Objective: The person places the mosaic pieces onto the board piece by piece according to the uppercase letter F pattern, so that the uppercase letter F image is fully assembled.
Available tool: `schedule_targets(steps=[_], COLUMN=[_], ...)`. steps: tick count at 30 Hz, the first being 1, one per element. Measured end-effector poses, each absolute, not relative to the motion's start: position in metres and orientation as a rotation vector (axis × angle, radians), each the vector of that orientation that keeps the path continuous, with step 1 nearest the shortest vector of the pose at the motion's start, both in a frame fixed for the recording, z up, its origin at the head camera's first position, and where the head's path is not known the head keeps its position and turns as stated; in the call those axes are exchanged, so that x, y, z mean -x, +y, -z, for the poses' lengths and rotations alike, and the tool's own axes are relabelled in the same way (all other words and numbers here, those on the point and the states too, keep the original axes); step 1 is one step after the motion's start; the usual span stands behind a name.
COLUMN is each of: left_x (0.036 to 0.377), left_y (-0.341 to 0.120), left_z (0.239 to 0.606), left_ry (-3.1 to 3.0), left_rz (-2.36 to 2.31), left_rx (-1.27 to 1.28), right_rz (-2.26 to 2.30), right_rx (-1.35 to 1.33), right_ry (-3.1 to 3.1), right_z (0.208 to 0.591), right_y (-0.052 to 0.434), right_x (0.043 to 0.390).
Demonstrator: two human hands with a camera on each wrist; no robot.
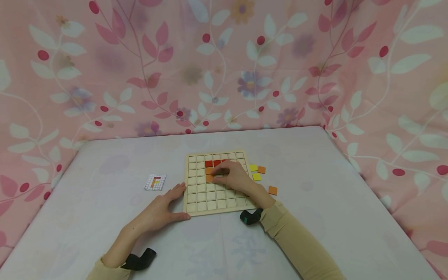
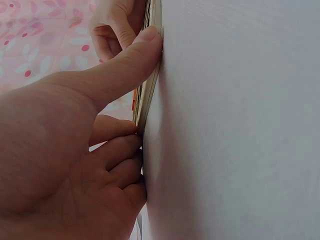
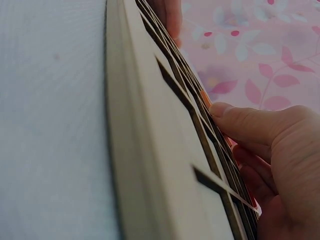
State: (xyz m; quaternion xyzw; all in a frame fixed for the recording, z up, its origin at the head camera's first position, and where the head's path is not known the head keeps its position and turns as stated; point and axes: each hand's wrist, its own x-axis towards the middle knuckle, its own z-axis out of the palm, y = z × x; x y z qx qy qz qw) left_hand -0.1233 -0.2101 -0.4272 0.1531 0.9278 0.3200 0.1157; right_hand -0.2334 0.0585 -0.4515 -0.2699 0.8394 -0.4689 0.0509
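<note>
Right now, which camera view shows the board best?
The head view: most of the board shows from above, though the right hand covers part. The left wrist view gives mainly its edge, partly behind the left hand; the right wrist view, an edge and part of its face, slanted.

Pink floral fabric (image 1: 196, 74) walls the view from 9 o'clock over 12 to 3, printed with white leaves (image 1: 421, 34), largest near 2 o'clock, red berries (image 1: 260, 40), and a purple flower (image 1: 250, 83) toward 1 o'clock. Below it spreads the counter (image 1: 315, 217), pale, faintly patterned toward 6 o'clock, its far corners at 9 and 3 o'clock. The light is soft and dim.
</note>
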Motion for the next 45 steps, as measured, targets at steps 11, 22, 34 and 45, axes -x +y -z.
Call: schedule_targets(steps=[11,22,34,45], left_x=[0.126,0.125,0.125,0.124], left_y=[-0.209,-0.211,-0.213,-0.212], left_z=[0.429,0.43,0.429,0.429], left_ry=[2.709,2.72,2.724,2.724], left_rz=[-0.943,-0.931,-0.912,-0.926], left_rx=[-0.451,-0.437,-0.438,-0.452], right_rz=[1.441,1.354,1.386,1.362], right_rx=[0.77,0.507,0.43,0.494], right_ry=[2.557,2.683,2.693,2.677], right_z=[0.429,0.415,0.434,0.442], right_y=[0.074,0.157,0.218,0.238], right_x=[0.237,0.241,0.233,0.233])
